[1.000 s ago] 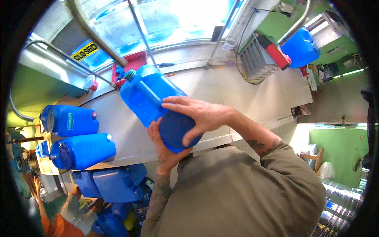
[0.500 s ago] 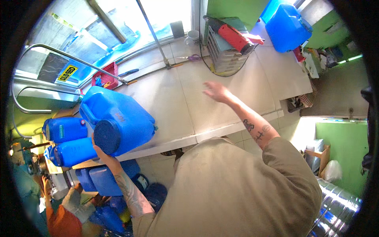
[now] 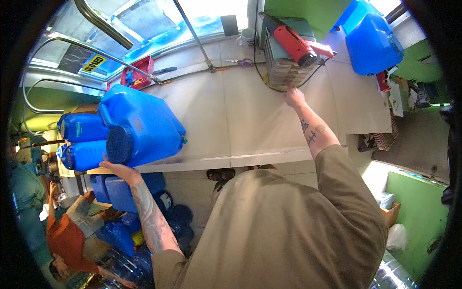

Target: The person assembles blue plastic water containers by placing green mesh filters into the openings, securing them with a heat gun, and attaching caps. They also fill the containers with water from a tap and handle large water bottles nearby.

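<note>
A large blue water jug with a dark round cap stands on the counter at the left. My left hand is at the jug's near lower side, just below the cap, fingers stretched out; its contact with the jug is partly hidden. On the far side of the counter, my right hand reaches to the base of a layered stack with a grey-green top. One finger points at the stack, by a looped black cord. A red-and-black heat gun lies on the stack.
Two smaller blue containers sit left of the jug. Metal spouts, a red basket, purple-handled scissors and a white mug line the window side. Another blue jug stands far right. A person in orange is at lower left.
My right hand has moved right and away from me, from over the bare counter to the stack. My left hand has shifted slightly down and left along the jug. The view has turned somewhat.
</note>
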### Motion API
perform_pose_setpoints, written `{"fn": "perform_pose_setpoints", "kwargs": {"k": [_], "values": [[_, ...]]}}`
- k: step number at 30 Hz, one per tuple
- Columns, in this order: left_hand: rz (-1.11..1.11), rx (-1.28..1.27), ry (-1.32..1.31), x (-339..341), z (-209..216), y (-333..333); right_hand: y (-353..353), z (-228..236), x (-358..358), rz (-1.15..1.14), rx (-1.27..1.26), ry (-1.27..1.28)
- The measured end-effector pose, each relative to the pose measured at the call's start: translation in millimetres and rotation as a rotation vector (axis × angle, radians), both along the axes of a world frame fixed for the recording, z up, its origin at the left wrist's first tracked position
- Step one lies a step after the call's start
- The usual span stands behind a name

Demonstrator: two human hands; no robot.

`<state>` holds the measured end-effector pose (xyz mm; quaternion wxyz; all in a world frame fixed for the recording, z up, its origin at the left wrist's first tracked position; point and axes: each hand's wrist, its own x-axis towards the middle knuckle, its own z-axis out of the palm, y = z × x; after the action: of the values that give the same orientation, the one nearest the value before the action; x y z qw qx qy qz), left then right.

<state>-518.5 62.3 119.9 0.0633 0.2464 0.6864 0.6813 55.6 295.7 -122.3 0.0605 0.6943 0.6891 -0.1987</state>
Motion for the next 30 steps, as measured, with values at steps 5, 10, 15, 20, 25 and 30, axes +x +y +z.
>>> {"fn": "perform_pose_setpoints", "kwargs": {"k": [5, 10, 15, 20, 25, 30], "values": [[0.043, 0.044, -0.050, 9, -6, 12, -9, 30, 26, 0.323, -0.094, -0.094], [0.057, 0.041, -0.077, 12, -4, 12, -14, 64, 54, 0.378, -0.386, 0.119], [0.037, 0.044, -0.063, 1, -10, 15, -6, 66, 48, 0.383, -0.283, 0.193], [-0.022, 0.052, -0.050, -5, -16, 11, -6, 47, 30, 0.194, 0.202, 0.065], [-0.015, 0.034, -0.053, -9, -15, 11, -9, 60, 15, 0.097, 0.102, 0.072], [-0.084, 0.025, -0.033, -6, -14, 9, -17, 122, 40, 0.697, -0.295, 0.084]]}}
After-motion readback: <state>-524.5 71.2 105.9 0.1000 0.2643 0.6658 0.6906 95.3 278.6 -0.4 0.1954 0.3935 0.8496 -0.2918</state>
